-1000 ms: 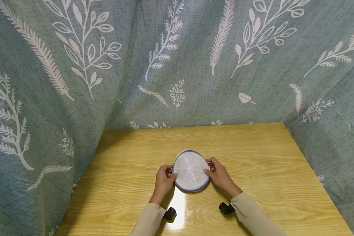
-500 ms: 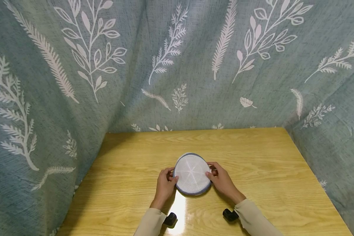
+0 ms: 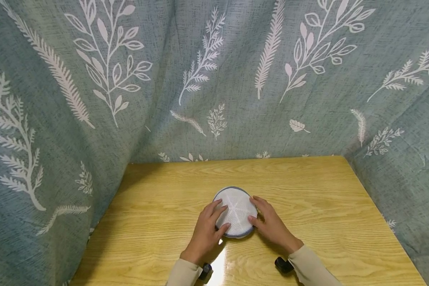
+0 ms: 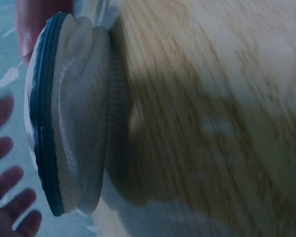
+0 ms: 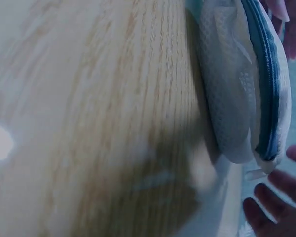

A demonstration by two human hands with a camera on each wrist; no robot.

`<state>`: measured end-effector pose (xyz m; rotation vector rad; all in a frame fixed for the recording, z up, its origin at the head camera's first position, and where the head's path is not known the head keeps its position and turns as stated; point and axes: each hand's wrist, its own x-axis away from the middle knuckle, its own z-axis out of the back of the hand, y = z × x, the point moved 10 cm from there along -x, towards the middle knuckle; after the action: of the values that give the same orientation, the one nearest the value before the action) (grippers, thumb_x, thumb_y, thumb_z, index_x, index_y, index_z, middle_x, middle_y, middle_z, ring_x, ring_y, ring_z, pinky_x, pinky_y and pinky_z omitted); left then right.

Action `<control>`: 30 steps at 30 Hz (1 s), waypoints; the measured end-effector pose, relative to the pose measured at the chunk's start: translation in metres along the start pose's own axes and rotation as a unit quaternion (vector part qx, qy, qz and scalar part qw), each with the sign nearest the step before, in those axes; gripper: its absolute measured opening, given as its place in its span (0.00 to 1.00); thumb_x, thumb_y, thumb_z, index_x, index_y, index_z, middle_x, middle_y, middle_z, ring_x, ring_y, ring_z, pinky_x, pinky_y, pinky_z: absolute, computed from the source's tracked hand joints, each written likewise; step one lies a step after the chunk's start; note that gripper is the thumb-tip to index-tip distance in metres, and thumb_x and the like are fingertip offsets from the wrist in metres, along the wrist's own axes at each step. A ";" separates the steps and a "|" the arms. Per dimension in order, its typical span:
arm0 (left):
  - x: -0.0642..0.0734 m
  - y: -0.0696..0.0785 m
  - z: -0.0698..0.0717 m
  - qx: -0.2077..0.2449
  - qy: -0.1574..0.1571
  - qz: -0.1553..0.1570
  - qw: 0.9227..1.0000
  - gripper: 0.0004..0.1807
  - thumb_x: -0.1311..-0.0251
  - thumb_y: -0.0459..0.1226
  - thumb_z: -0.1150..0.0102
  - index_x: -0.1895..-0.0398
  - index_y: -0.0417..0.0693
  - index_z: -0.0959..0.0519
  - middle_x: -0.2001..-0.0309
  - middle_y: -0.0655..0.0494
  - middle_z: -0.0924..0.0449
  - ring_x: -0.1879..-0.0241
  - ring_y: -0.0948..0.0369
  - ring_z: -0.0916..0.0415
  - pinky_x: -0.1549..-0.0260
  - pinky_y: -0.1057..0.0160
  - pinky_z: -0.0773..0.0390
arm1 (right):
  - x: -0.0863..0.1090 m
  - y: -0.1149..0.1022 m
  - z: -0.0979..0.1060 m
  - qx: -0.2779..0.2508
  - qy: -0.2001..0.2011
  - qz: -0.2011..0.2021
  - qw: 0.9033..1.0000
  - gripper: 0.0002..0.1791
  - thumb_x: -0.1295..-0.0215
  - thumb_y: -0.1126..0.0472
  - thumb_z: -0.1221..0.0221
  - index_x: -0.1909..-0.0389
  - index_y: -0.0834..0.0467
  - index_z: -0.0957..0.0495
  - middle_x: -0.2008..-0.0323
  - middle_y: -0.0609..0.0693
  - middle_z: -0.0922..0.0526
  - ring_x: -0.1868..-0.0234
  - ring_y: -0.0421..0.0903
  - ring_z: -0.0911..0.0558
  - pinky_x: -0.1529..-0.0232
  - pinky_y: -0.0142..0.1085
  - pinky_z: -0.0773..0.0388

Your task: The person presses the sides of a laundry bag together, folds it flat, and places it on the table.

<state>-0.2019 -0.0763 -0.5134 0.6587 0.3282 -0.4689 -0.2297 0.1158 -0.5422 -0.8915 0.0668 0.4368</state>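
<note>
Left hand and right hand, fingers extended, press flat on the zippered mesh pouch lying on the bench between them; flattening apparently under way, next calling for even downward pressure.

Left hand: fingers straight, spread, palm down.
Right hand: fingers straight, palm down, near the left.
Sleeves: both beige, to the wrists.

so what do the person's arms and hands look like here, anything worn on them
Both hands, the left hand and the right hand, are bare: no gloves, and no rings or watch that the head view shows. Each forearm is covered to the wrist by a plain long beige sleeve with no visible print. A small black device sits at each wrist, by the cuff.
</note>
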 end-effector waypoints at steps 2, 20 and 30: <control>0.002 0.006 -0.003 -0.016 -0.020 -0.033 0.999 0.32 0.40 0.42 0.22 0.34 0.41 0.20 0.28 0.41 0.27 0.29 0.42 0.28 0.34 0.39 0.24 | 0.002 -0.006 -0.001 0.018 -0.010 0.026 0.999 0.35 0.27 0.60 0.33 0.24 0.66 0.31 0.24 0.67 0.32 0.25 0.69 0.33 0.29 0.68 0.33; 0.010 0.010 -0.016 -0.090 -0.097 -0.071 0.989 0.47 0.50 0.53 0.17 0.28 0.45 0.24 0.23 0.47 0.31 0.24 0.46 0.34 0.31 0.45 0.24 | 0.010 -0.042 -0.014 0.139 -0.033 0.208 0.968 0.46 0.42 0.51 0.21 0.26 0.63 0.28 0.25 0.63 0.30 0.27 0.63 0.27 0.35 0.63 0.23; 0.011 0.007 -0.020 -0.109 -0.122 -0.060 0.985 0.46 0.48 0.53 0.18 0.27 0.46 0.24 0.23 0.48 0.31 0.24 0.46 0.34 0.31 0.47 0.24 | 0.011 -0.042 -0.020 0.154 -0.039 0.236 0.959 0.49 0.45 0.47 0.20 0.25 0.62 0.29 0.23 0.61 0.31 0.26 0.61 0.28 0.34 0.59 0.22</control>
<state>-0.1918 -0.0621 -0.5295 0.3636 0.1837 -0.6135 -0.2006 0.0809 -0.5266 -0.5433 0.2720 0.8819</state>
